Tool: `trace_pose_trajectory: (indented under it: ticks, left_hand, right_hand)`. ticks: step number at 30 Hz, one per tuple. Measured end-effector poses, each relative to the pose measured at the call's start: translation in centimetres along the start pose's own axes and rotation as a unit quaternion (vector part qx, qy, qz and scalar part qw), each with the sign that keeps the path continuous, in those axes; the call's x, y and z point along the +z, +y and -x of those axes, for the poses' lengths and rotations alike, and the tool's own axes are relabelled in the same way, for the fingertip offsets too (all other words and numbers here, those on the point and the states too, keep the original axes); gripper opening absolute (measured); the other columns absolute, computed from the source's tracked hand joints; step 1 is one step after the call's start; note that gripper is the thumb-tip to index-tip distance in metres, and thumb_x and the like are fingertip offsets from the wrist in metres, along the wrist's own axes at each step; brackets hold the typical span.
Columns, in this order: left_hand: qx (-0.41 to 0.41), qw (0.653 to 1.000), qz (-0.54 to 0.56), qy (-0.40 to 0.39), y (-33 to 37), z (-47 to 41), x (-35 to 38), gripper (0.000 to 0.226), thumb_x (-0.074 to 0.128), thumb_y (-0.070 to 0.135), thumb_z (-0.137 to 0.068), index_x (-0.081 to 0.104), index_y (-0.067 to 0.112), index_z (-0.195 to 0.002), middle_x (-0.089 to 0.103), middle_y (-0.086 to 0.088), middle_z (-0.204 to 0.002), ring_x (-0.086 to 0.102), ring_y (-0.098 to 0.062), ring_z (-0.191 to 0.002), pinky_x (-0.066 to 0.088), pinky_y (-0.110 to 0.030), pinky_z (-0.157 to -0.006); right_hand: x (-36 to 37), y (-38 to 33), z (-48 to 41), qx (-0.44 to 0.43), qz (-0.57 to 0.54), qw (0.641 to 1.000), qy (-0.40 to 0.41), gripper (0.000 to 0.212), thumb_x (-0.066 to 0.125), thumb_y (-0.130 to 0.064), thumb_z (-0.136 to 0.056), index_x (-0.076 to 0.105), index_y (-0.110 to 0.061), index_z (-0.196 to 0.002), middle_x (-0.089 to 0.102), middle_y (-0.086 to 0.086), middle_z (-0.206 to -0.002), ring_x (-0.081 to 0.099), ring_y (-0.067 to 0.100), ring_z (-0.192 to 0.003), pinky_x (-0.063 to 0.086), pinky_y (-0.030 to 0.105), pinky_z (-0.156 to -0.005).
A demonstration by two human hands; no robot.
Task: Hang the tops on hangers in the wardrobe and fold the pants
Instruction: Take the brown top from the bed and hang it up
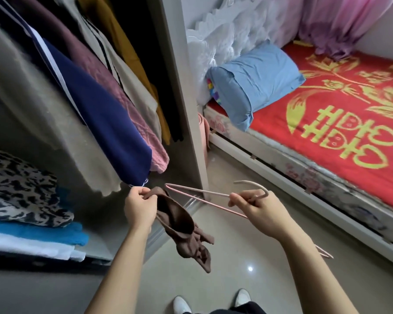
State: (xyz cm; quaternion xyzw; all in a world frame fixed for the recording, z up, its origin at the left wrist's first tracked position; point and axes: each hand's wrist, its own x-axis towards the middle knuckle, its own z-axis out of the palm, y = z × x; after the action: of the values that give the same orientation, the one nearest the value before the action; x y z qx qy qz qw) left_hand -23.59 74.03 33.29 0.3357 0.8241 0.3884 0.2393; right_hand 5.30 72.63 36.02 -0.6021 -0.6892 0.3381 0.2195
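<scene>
At the open wardrobe, in front of the person's chest, both hands work on one garment.

1. Left hand: fingers curled, pinching the upper edge of the brown top. The top hangs bunched below this hand, clear of the floor.
2. Right hand: fingers closed round the pink hanger at the base of its hook. The hook points up and away from the person.
3. Hanger position: roughly level, with one shoulder end reaching toward the left hand and meeting the top's pinched edge. Whether that end is inside the garment cannot be told. The other end shows past the right forearm.
4. Wardrobe contents: hanging garments fill the rail space, including a navy one just above the left hand. A folded stack lies on the shelf at the left.
5. Surroundings: a bed with a red cover and a blue pillow stands to the right of the wardrobe.
</scene>
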Motion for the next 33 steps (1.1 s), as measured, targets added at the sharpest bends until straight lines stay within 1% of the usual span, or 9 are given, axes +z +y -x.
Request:
trace_pose_trajectory:
  ticks: [5,9,13,18,22,25,28,30,33]
  left_hand:
    - [0.019,0.999,-0.043,0.005,-0.6,-1.2,-1.0,0.005,0.066,0.022,-0.082,0.064,0.018,-0.083,0.07,-0.005,-0.087,0.063,-0.031,-0.085,0.055,-0.042,-0.079]
    - [0.005,0.998,-0.053,0.037,-0.5,-2.6,-2.1,0.019,0.062,0.039,-0.086,0.065,0.02,-0.088,0.07,-0.006,-0.093,0.063,-0.034,-0.089,0.053,-0.042,-0.082]
    - [0.01,0.998,-0.031,0.053,-0.4,-2.9,-2.7,0.015,0.063,0.035,-0.088,0.064,0.02,-0.092,0.07,-0.007,-0.098,0.062,-0.032,-0.09,0.048,-0.037,-0.08]
    - [0.036,0.997,-0.002,0.065,-0.3,-3.5,-4.4,0.006,0.064,0.025,-0.088,0.066,0.022,-0.094,0.068,-0.001,-0.092,0.059,-0.024,-0.084,0.047,-0.035,-0.08]
    - [0.034,0.998,0.055,-0.014,0.1,-3.2,-5.1,0.002,0.064,0.021,-0.088,0.065,0.022,-0.086,0.07,0.003,-0.088,0.066,-0.019,-0.084,0.056,-0.038,-0.079]
    - [0.007,0.985,0.129,-0.115,1.1,-2.1,-4.7,0.004,0.065,0.019,-0.084,0.067,0.021,-0.084,0.073,0.002,-0.076,0.071,-0.016,-0.075,0.06,-0.036,-0.065]
    - [-0.012,0.97,0.191,-0.149,2.1,-1.6,-4.9,0.004,0.064,0.013,-0.085,0.067,0.016,-0.084,0.071,-0.001,-0.066,0.069,-0.018,-0.058,0.054,-0.03,-0.049]
    - [-0.026,0.964,0.214,-0.158,2.3,-1.8,-5.5,0.004,0.065,0.012,-0.087,0.068,0.013,-0.085,0.07,-0.003,-0.063,0.067,-0.019,-0.054,0.052,-0.029,-0.046]
    - [0.008,0.968,0.189,-0.166,2.2,-1.6,-6.3,0.004,0.069,0.015,-0.087,0.071,0.017,-0.084,0.073,-0.004,-0.071,0.067,-0.016,-0.057,0.051,-0.028,-0.046]
  right_hand:
    - [-0.2,-2.3,2.0,0.014,0.053,0.999,0.001,0.03,0.049,-0.056,-0.096,0.071,-0.043,-0.08,0.055,-0.001,-0.056,0.053,0.012,-0.054,0.044,0.031,-0.054]
    - [-0.7,-5.1,2.4,-0.01,0.03,0.999,0.007,0.029,0.05,-0.056,-0.097,0.071,-0.044,-0.08,0.058,0.002,-0.062,0.055,0.013,-0.059,0.047,0.035,-0.057]
    - [-0.4,-7.8,2.7,-0.027,0.022,0.999,-0.021,0.031,0.052,-0.052,-0.097,0.074,-0.037,-0.08,0.056,0.002,-0.059,0.052,0.014,-0.056,0.046,0.036,-0.058]
    - [-0.8,-9.9,2.7,-0.028,0.031,0.999,-0.029,0.034,0.048,-0.058,-0.096,0.073,-0.042,-0.08,0.059,-0.009,-0.061,0.055,0.009,-0.059,0.045,0.028,-0.054]
    - [2.2,-11.8,0.4,-0.026,0.02,0.996,-0.078,0.036,0.05,-0.05,-0.099,0.076,-0.031,-0.084,0.06,-0.012,-0.059,0.055,0.006,-0.057,0.043,0.022,-0.052]
    - [6.2,-12.4,-1.8,0.03,-0.018,0.993,-0.115,0.036,0.049,-0.039,-0.1,0.076,-0.021,-0.085,0.07,-0.003,-0.076,0.06,0.009,-0.067,0.046,0.025,-0.061]
    - [9.2,-11.7,-2.9,0.095,-0.06,0.988,-0.101,0.04,0.048,-0.036,-0.099,0.078,-0.012,-0.088,0.073,0.007,-0.088,0.065,0.022,-0.083,0.047,0.03,-0.071]
    - [9.6,-11.1,-2.9,0.116,-0.107,0.985,-0.069,0.041,0.052,-0.037,-0.098,0.076,-0.012,-0.078,0.072,0.003,-0.079,0.064,0.018,-0.077,0.048,0.03,-0.071]
    - [9.0,-10.8,-2.7,0.081,-0.21,0.974,-0.013,0.039,0.056,-0.039,-0.095,0.071,-0.023,-0.063,0.06,-0.006,-0.059,0.053,0.003,-0.057,0.044,0.023,-0.062]
